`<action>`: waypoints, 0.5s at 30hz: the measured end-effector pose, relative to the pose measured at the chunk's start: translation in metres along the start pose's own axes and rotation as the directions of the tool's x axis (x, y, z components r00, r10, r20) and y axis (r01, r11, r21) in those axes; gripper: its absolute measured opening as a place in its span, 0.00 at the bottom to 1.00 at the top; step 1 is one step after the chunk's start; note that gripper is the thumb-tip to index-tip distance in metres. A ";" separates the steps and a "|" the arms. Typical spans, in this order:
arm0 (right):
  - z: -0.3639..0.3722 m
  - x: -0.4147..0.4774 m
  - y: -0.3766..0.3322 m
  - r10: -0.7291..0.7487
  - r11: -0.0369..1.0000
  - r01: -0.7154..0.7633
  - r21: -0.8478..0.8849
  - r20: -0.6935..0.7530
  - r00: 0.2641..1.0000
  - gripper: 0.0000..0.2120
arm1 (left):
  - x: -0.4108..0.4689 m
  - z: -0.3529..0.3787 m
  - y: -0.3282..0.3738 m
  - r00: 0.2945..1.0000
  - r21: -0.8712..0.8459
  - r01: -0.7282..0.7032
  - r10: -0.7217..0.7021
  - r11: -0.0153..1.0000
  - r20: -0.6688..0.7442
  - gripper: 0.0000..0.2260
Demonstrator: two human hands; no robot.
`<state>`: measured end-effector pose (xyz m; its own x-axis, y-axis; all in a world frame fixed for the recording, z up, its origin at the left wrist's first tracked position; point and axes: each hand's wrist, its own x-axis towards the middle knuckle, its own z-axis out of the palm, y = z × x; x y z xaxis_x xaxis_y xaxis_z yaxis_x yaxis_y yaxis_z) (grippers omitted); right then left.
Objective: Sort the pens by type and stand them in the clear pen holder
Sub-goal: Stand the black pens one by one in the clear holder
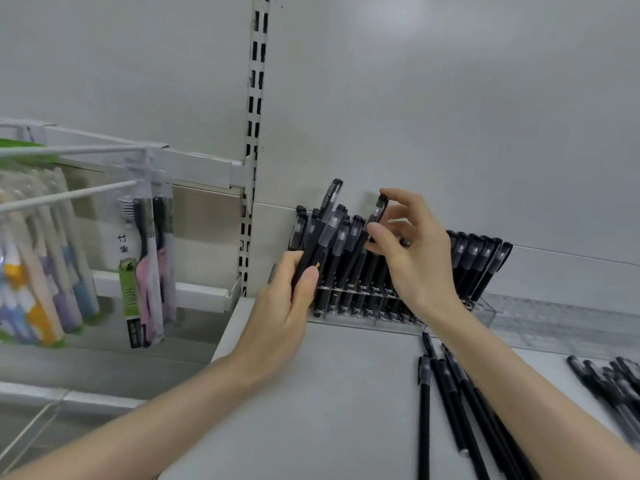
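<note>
Pens first: where do they stand?

Leaning in the clear pen holder, in a row just beyond the right hand and running on past its outer side. More of them stand between the two hands.

What has that hand got?

Its thumb and forefinger pinch the capped top of a single pen. The other fingers curve loosely and hold nothing. The pen's lower end runs down among the standing ones, and I cannot tell whether it sits in a slot.

And the left hand?

Its fingers are wrapped round a bundle of black pens. The caps rise above the fingertips and tilt toward the right hand. The lower ends are hidden behind the hand.

Anything lying loose?

Loose pens lie flat on the shelf, partly under the right forearm on the near side of the wrist. A second heap lies well out beyond that arm.

And on the left hand's outer side?

Toothbrush packs hang on hooks, past a slotted upright.
</note>
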<state>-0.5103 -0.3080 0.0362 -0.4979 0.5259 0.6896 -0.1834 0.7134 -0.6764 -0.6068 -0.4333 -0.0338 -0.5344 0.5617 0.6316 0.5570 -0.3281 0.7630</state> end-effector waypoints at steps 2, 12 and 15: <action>0.000 0.001 0.002 -0.001 0.999 0.002 -0.039 0.031 1.000 0.18 | 0.000 -0.003 0.000 0.999 -0.007 0.017 -0.017 1.000 -0.037 0.07; -0.005 -0.002 0.009 0.010 0.969 0.038 -0.242 0.194 0.981 0.14 | -0.004 -0.005 0.000 0.999 0.103 0.027 -0.025 0.994 -0.027 0.09; -0.010 -0.006 0.004 -0.012 0.954 0.064 -0.294 0.175 0.985 0.13 | -0.007 -0.004 0.003 0.999 0.088 0.018 -0.020 0.996 0.028 0.07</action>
<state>-0.4995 -0.3040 0.0316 -0.6360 0.4280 0.6421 0.0425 0.8502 -0.5247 -0.6033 -0.4412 -0.0352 -0.5278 0.5892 0.6118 0.6012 -0.2498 0.7591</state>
